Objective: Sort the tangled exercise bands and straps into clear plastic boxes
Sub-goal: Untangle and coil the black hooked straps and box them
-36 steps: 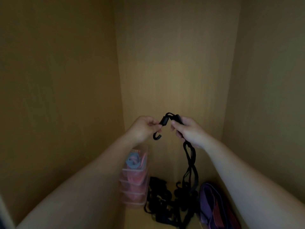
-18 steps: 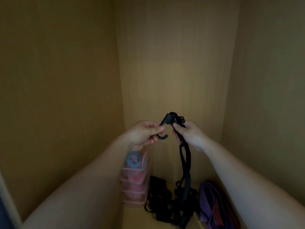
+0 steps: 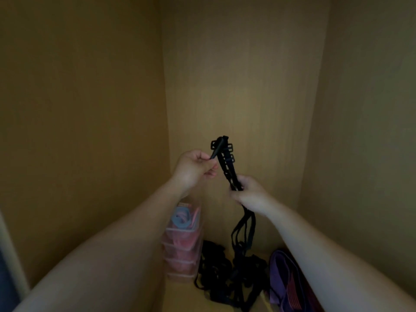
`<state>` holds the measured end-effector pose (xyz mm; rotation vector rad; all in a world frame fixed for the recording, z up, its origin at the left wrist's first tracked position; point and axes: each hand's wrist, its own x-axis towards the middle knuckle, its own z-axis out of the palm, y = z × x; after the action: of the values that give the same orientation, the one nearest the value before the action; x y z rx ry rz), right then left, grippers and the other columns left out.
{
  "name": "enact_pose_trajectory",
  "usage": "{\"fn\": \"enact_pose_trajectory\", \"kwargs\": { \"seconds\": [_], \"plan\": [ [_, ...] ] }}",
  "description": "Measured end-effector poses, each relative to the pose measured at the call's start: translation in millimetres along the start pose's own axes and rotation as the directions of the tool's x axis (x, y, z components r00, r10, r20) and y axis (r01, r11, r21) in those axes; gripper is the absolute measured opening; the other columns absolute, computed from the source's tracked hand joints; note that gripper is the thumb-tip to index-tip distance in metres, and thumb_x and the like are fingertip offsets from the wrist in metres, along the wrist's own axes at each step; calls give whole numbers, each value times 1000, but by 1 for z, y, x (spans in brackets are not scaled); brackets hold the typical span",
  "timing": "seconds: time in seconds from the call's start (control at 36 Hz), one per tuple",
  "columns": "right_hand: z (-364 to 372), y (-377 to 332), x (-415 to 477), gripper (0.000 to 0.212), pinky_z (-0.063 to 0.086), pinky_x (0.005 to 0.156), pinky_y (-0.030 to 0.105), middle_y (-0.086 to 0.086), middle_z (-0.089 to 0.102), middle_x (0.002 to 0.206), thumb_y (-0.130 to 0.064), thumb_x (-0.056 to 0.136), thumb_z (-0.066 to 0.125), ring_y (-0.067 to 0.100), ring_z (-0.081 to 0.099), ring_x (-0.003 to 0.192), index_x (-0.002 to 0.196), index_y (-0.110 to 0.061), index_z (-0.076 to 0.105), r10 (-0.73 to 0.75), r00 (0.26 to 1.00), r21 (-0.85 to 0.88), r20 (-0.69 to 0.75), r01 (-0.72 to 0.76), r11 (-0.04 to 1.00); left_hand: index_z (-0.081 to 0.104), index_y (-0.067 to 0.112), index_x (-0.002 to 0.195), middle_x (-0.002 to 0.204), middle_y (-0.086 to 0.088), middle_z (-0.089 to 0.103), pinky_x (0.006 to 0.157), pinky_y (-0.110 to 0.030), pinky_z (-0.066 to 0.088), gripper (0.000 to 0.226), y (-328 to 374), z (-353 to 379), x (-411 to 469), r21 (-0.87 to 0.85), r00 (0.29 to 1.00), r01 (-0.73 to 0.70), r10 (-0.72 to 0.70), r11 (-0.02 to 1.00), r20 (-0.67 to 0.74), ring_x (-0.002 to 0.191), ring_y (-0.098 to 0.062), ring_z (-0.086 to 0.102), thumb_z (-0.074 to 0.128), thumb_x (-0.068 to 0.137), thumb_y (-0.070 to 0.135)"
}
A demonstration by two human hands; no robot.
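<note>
Both hands hold a black strap [image 3: 227, 164] with plastic buckles up in front of the cupboard's back wall. My left hand [image 3: 194, 168] pinches the strap's black end piece near the top. My right hand [image 3: 248, 193] grips the bundled strap lower down, and its loops hang from there to a tangled black pile of straps [image 3: 225, 275] on the shelf floor. A stack of clear plastic boxes [image 3: 183, 242] with pink and blue bands inside stands at the left of the pile.
Purple bands with a red striped one [image 3: 287, 280] lie at the right of the black pile. Wooden cupboard walls close in on the left, back and right. The wooden shelf floor [image 3: 182, 298] shows in front of the boxes.
My right hand has slid down the strap, away from the left. The strap's top now stands higher, with its buckles showing above my hands. The hook end no longer shows.
</note>
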<state>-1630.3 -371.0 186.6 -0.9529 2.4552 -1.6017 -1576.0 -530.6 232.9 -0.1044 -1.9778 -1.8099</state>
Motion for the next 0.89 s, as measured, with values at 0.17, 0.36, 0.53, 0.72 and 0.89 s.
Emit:
{"fn": "enact_pose_trajectory", "kwargs": {
  "seconds": [0.17, 0.36, 0.53, 0.72, 0.89],
  "plan": [
    [3, -10, -8, 18, 51, 84, 27, 2, 70, 104, -18, 98, 51, 18, 66, 91, 104, -19, 67, -73, 997, -171, 25, 76, 982, 55, 13, 67, 63, -4, 55, 49, -15, 41, 25, -11, 1, 12, 452, 986, -138, 167, 882, -25, 56, -15, 52, 68, 85, 1],
    [-18, -30, -14, 20, 49, 68, 31, 9, 65, 84, -20, 93, 58, 24, 62, 78, 92, -2, 65, -97, 980, -523, 174, 176, 834, 70, 8, 98, 83, 0, 58, 61, -17, 35, 17, -12, -6, 10, 837, 977, -213, 126, 505, 173, 78, -13, 52, 59, 93, 20],
    [-45, -43, -14, 11, 49, 68, 29, -3, 69, 86, -24, 92, 63, 15, 63, 78, 97, -22, 73, -145, 968, -600, 205, 242, 762, 72, 15, 99, 91, 2, 65, 72, -19, 38, 15, -17, -7, -1, 848, 959, -254, 7, 466, 283, 81, -6, 53, 60, 92, 20],
    [-62, -47, -6, 15, 53, 83, 41, -3, 70, 91, -28, 89, 67, 16, 63, 84, 102, -23, 74, -113, 963, -647, 244, 248, 721, 72, 15, 103, 101, -2, 69, 72, -17, 39, 17, -10, -9, -11, 837, 918, -280, -124, 471, 377, 83, -6, 56, 59, 93, 14],
    [-66, -58, 3, 29, 43, 105, 32, -8, 64, 124, -27, 91, 65, 8, 57, 113, 119, -22, 68, -120, 959, -614, 255, 257, 746, 74, 16, 102, 90, 8, 68, 70, -11, 41, 17, -7, -12, -18, 773, 866, -284, -195, 567, 461, 77, 2, 58, 64, 89, 9]
  ]
}}
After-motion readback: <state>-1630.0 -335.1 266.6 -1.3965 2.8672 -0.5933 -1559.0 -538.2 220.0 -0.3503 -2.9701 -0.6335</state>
